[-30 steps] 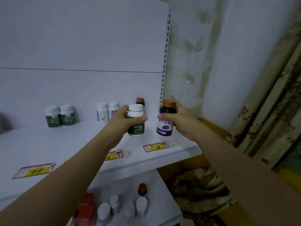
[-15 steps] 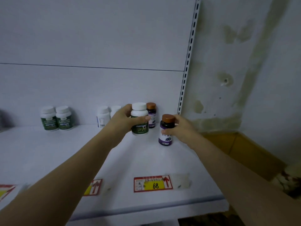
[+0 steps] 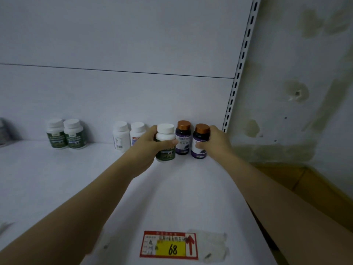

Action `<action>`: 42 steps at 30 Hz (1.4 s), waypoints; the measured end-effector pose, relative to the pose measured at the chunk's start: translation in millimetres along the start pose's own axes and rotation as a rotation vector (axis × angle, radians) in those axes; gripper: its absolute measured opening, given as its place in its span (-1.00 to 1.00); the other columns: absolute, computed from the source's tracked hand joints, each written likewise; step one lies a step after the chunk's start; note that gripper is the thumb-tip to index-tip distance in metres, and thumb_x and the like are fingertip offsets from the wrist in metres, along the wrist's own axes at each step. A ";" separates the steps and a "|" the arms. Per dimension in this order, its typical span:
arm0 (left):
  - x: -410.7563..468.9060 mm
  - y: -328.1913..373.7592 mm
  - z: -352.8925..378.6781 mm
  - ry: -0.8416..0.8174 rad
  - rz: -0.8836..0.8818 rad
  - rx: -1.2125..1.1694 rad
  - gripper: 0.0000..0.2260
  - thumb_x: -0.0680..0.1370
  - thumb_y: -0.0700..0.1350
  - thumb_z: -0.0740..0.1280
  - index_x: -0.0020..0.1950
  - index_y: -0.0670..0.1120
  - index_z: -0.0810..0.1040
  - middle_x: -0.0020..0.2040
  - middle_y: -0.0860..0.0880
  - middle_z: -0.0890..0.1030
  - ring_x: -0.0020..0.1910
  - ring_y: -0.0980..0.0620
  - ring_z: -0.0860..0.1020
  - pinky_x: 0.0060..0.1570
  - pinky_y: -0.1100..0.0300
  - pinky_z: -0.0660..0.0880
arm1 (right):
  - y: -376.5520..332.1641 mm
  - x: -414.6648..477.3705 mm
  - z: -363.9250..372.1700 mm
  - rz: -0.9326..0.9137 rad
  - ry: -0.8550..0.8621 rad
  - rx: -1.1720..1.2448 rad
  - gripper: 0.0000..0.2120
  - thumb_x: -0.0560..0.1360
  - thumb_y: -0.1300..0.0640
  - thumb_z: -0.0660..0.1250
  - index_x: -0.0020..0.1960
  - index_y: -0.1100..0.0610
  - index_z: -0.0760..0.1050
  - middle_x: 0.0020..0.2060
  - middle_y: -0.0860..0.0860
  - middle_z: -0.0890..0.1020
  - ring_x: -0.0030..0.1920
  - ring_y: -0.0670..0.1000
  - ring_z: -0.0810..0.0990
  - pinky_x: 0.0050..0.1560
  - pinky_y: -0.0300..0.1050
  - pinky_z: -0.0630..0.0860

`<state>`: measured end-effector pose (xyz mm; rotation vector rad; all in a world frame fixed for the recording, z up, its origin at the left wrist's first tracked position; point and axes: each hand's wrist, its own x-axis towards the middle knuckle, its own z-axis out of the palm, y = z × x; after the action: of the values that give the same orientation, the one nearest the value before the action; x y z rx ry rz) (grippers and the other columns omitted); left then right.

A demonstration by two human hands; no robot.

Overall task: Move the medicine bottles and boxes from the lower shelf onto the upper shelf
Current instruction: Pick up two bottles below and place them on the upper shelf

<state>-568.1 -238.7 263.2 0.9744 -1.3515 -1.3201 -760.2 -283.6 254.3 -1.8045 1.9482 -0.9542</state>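
Note:
My left hand (image 3: 148, 148) grips a white-capped bottle with a green label (image 3: 165, 142), its base on or just above the white upper shelf (image 3: 57, 178). My right hand (image 3: 215, 144) grips a purple bottle with a copper cap (image 3: 200, 141) at the back right of the shelf. Between these two stands a second purple, copper-capped bottle (image 3: 183, 137) against the back panel. The lower shelf is out of view.
Two white bottles (image 3: 128, 135) stand left of my left hand, and two green-labelled bottles (image 3: 65, 133) further left. A red and yellow price tag reading 68 (image 3: 169, 244) lies at the shelf's front. A slotted upright (image 3: 238, 73) and a stained wall (image 3: 296, 92) bound the right side.
Both hands have carried their bottles forward to the back of the upper shelf. The purple bottle now stands beside the other purple one; the view has moved closer to the shelf.

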 end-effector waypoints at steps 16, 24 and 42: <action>4.0 -5.8 -7.2 0.015 -0.050 0.010 -0.60 0.46 -0.28 0.39 0.28 -0.12 0.42 0.07 -0.06 0.55 0.15 -0.03 0.52 0.25 0.05 0.43 | -7.3 14.4 6.9 0.013 -0.005 -0.081 -0.55 0.44 0.21 0.42 0.28 0.25 0.39 0.18 0.20 0.53 0.18 0.18 0.53 0.06 -0.09 0.45; -16.3 1.7 -13.3 0.068 -0.062 0.025 -0.67 0.47 -0.27 0.38 0.21 -0.08 0.46 0.05 -0.03 0.54 0.13 0.00 0.51 0.23 0.09 0.42 | 0.3 -7.0 2.0 0.046 -0.072 -0.127 -0.63 0.50 0.15 0.37 0.23 0.27 0.40 0.10 0.22 0.56 0.02 0.16 0.56 -0.14 -0.15 0.42; -187.4 41.8 -129.5 0.061 -0.033 0.059 -0.66 0.48 -0.30 0.34 0.23 -0.15 0.41 0.03 -0.11 0.55 0.08 -0.08 0.53 0.09 0.13 0.47 | -122.7 -166.8 25.6 -0.053 -0.386 -0.608 -0.51 0.54 0.00 0.28 0.36 0.24 0.36 0.29 0.16 0.48 0.23 0.12 0.49 0.18 -0.11 0.46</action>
<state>-399.8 -80.2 276.8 1.0732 -1.3401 -1.2714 -625.9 -126.3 282.2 -2.1485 2.0633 0.0168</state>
